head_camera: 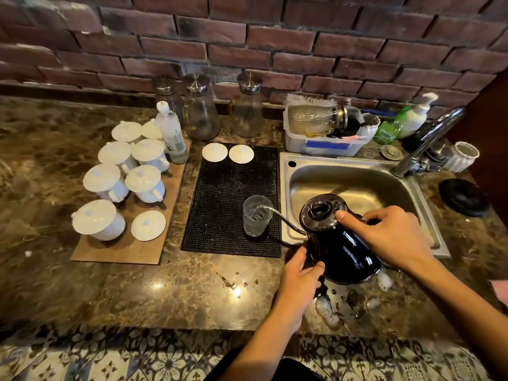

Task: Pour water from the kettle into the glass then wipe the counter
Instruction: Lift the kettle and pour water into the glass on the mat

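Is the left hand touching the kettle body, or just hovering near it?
Touching. The head view shows the left hand wrapped against the lower side of the tilted black kettle, thumb lying on its surface with no gap, while the right hand grips the handle.

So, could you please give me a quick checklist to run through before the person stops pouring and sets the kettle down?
1. Thin gooseneck spout tip over the clear drinking glass: ok.
2. Glass upright on the black rubber bar mat: ok.
3. Water level in the glass: it holds water, but how full it is cannot tell.
4. Glossy black kettle held two-handed, right hand at the handle with thumb on the lid, left hand under the body: ok.
5. Brown marble counter dry below the kettle: not ok, wet and foamy patches.
6. Wiping cloth within reach: cannot tell.
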A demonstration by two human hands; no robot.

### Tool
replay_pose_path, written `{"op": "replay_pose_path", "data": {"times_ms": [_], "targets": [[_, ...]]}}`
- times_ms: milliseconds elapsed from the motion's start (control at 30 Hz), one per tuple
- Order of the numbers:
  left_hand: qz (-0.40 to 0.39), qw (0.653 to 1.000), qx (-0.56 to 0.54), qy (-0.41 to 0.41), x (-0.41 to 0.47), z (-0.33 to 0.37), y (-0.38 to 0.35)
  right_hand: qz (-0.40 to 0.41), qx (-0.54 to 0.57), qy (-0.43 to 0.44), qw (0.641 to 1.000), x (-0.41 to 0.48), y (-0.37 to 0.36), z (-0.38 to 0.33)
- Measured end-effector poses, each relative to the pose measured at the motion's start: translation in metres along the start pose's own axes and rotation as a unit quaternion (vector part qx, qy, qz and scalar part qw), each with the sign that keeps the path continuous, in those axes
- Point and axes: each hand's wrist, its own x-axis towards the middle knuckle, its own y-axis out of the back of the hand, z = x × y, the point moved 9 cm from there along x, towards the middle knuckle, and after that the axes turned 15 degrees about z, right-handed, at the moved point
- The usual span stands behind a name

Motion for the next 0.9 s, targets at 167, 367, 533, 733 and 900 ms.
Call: {"op": "replay_pose_path", "data": {"times_ms": [167, 367, 533, 733, 900], "targets": [[0.006, 1.000, -0.019, 0.003, 0.003, 0.003, -0.004, -0.013, -0.025, 0.019, 0.999, 0.008, -0.003, -0.007], [0.006, 1.000, -0.028, 0.001, 0.006, 0.005, -0.009, -0.023, -0.048, 0.030, 0.998, 0.015, -0.003, -0.009], [-0.010, 1.000, -0.021, -0.010, 0.006, 0.006, -0.017, -0.020, -0.051, 0.036, 0.998, 0.021, 0.000, -0.004], [-0.017, 0.999, -0.031, -0.021, 0.004, 0.009, -0.024, -0.009, -0.066, 0.040, 0.997, 0.025, 0.009, -0.005], [-0.020, 0.998, -0.051, -0.023, 0.003, 0.010, -0.029, -0.008, -0.066, 0.045, 0.997, 0.024, 0.011, -0.005]]}}
